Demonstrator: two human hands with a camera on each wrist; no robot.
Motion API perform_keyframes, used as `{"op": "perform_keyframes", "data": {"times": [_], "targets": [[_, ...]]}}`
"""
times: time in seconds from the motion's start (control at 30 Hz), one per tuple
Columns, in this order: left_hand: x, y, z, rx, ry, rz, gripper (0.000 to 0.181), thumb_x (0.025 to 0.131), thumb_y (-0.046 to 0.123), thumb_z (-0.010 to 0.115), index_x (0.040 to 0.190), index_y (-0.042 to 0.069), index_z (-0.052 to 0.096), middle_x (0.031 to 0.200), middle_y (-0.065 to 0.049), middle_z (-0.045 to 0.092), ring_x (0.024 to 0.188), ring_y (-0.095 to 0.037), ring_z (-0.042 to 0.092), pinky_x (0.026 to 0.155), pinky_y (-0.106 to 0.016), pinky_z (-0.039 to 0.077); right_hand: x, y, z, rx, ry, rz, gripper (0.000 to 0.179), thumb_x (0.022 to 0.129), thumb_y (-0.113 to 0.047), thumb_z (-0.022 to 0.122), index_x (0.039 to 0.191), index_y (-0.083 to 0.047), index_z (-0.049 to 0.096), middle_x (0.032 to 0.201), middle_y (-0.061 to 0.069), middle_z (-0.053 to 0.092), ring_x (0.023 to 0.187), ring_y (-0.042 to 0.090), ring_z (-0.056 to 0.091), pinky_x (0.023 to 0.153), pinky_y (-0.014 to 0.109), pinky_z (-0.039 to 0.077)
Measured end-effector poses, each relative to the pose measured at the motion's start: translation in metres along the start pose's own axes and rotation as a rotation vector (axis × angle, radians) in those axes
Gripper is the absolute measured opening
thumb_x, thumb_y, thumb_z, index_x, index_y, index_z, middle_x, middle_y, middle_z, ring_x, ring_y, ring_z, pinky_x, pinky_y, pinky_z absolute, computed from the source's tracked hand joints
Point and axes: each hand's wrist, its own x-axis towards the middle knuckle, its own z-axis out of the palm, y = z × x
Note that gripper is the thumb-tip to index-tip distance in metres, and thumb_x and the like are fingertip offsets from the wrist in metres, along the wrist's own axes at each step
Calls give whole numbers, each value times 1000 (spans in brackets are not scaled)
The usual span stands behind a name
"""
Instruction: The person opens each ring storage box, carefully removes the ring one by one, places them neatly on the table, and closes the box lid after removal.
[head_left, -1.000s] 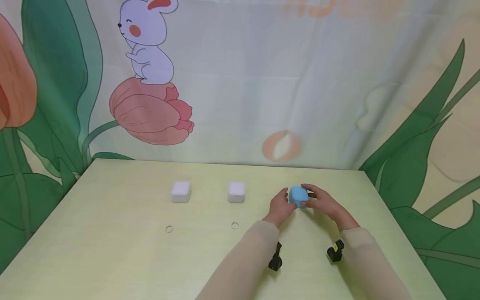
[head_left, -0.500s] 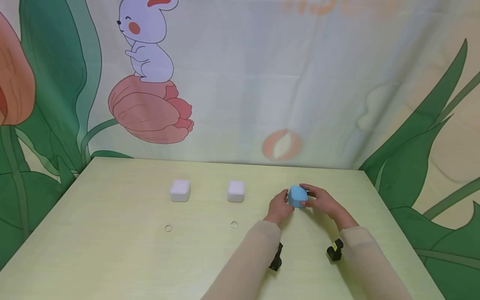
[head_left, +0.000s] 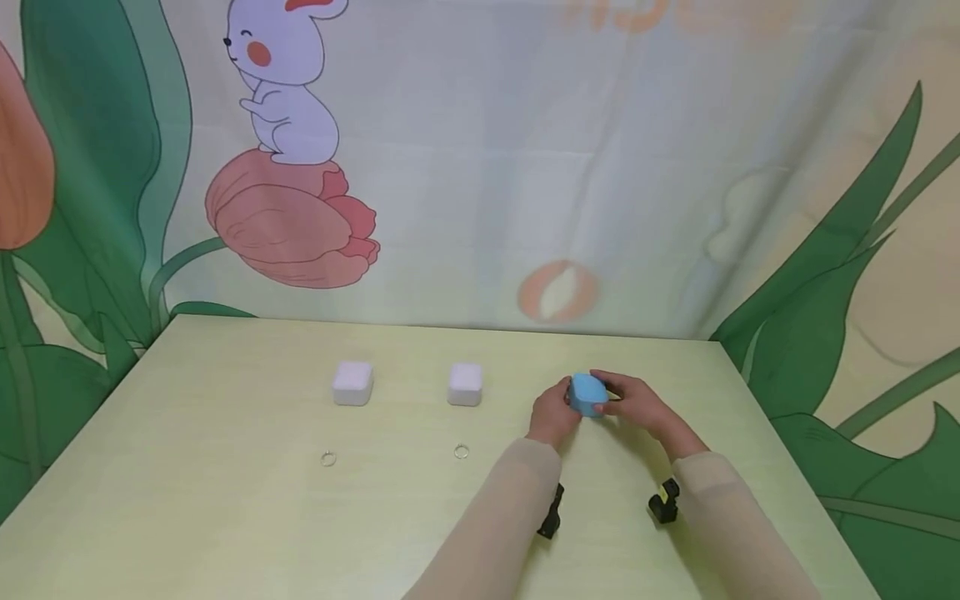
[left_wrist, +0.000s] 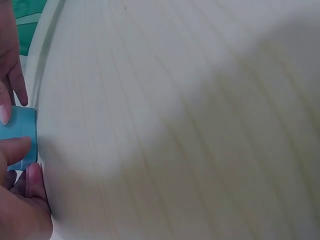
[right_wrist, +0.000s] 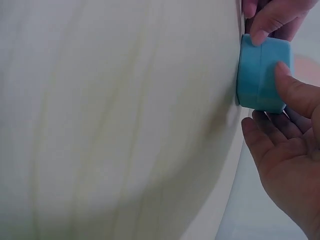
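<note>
A small blue box (head_left: 588, 394) with rounded corners is on the table's far right part, between both hands. A thin seam runs along its side in the right wrist view. My left hand (head_left: 553, 414) holds the box from the left, its thumb on the near side. From the right, my right hand (head_left: 637, 406) pinches it, thumb on the near face and fingers reaching to the far side. In the left wrist view the blue box (left_wrist: 20, 132) shows only in part at the left edge. Some fingertips are hidden behind it.
Two white boxes (head_left: 352, 383) stand in a row to the left of the blue one. In front of each lies a small ring (head_left: 328, 458). Black wrist cameras (head_left: 663, 502) sit under both sleeves. A printed curtain (head_left: 465, 167) hangs behind the table.
Over the last second the left fingers have come closer against the blue box. Its top looks slightly more tilted now. The head view has shifted a little; the white boxes and rings stay put.
</note>
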Motion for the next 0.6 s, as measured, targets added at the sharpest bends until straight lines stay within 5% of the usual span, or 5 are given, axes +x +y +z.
{"op": "perform_keyframes", "data": {"times": [0.6], "targets": [[-1, 3, -4, 27, -30, -36, 66, 87, 3, 76, 148, 1, 51, 143, -20, 63, 134, -36, 59, 115, -44, 48, 1, 1, 5, 41, 11, 55, 65, 98, -8, 66, 155, 3, 37, 160, 33, 32, 150, 51, 31, 120, 62, 34]]}}
